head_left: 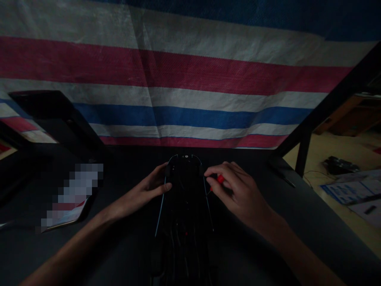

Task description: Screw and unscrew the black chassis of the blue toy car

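Toward six o'clock on the desk (315, 222), the black device (187, 190) seems mid-work, nothing visibly detached, what remains unclear, the left hand (154, 184) gripping its ten-o'clock edge, the right hand (235, 184) pinching a red tool (220, 179) at two o'clock.

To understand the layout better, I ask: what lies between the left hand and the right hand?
In the head view, a long, blue-edged dark object lies between the left hand and the right hand, which holds a small red item.
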